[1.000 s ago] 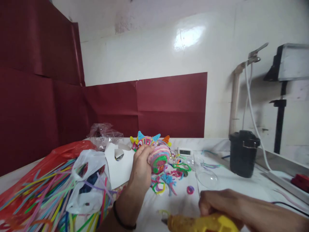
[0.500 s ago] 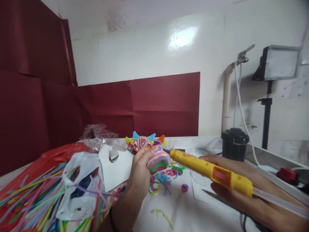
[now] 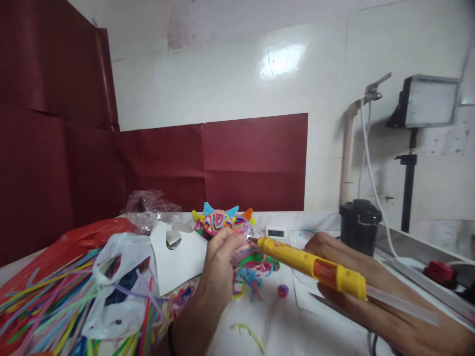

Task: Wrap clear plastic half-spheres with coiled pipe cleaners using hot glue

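Note:
Near the middle of the head view, my left hand (image 3: 219,264) is closed on a pink fuzzy pipe-cleaner piece (image 3: 243,251), partly hidden by the fingers. My right hand (image 3: 374,291) grips a yellow glue gun (image 3: 311,262), a clear glue stick (image 3: 403,305) jutting from its back end. The metal nozzle points left and meets or nearly meets the pink piece; I cannot tell which. A dark pointed blade (image 3: 330,301) shows beneath the right hand, its other end hidden. Just behind the left hand sits a colourful pipe-cleaner figure (image 3: 218,221) with blue horns.
Loose pipe cleaners (image 3: 48,306) and a white plastic bag (image 3: 115,311) cover the left side. White card with a hole (image 3: 178,262) lies beside them. A small digital timer (image 3: 276,232), a black bin (image 3: 360,227) and a power strip (image 3: 408,269) stand towards the right.
My right hand and the glue gun have shifted left, the nozzle nearer the left hand. The pink piece has turned, so its green-lined opening shows less. The timer now shows more fully.

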`<state>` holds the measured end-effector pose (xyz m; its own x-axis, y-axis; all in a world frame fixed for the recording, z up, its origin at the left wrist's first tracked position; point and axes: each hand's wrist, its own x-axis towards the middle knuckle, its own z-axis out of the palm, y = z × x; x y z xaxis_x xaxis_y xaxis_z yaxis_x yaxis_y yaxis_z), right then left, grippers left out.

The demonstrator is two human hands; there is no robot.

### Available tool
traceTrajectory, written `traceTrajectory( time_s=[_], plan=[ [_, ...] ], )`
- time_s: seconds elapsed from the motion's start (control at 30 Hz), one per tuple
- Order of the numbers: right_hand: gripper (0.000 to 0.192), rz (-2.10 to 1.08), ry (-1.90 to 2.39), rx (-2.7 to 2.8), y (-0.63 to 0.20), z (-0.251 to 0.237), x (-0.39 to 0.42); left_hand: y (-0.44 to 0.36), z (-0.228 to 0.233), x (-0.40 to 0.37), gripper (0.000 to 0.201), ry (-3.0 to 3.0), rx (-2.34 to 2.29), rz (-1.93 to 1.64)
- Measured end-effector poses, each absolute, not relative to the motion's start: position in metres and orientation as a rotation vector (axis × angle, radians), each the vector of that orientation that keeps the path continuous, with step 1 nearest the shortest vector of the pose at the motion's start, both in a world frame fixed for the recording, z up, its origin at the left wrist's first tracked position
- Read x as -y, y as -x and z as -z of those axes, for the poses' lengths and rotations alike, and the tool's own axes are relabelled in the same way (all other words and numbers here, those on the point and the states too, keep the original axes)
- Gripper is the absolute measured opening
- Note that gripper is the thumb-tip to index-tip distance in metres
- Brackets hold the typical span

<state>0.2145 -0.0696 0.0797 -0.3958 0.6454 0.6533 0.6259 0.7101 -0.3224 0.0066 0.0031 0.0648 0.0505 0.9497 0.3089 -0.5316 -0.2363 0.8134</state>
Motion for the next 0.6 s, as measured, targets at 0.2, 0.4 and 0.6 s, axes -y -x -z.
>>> traceTrajectory(
  time_s=[0.2, 0.4, 0.6],
  plan=[
    [0.012, 0.060, 0.938, 2.139, -0.2151, -0.0796, 0.0678, -0.0070, -0.0632, -0.0040, 0.021, -1.094, -0.584, -1.505],
    [0.016, 0.076, 0.928, 2.133, -0.2135, -0.0806, 0.0679, -0.0069, -0.0621, -0.0041, 0.021, -1.120, -0.601, -1.508],
    [0.020, 0.130, 0.973, 2.059, -0.2122, -0.0803, 0.0681, -0.0070, -0.0600, -0.0068, 0.022, -1.149, -0.614, -1.530]
  ],
)
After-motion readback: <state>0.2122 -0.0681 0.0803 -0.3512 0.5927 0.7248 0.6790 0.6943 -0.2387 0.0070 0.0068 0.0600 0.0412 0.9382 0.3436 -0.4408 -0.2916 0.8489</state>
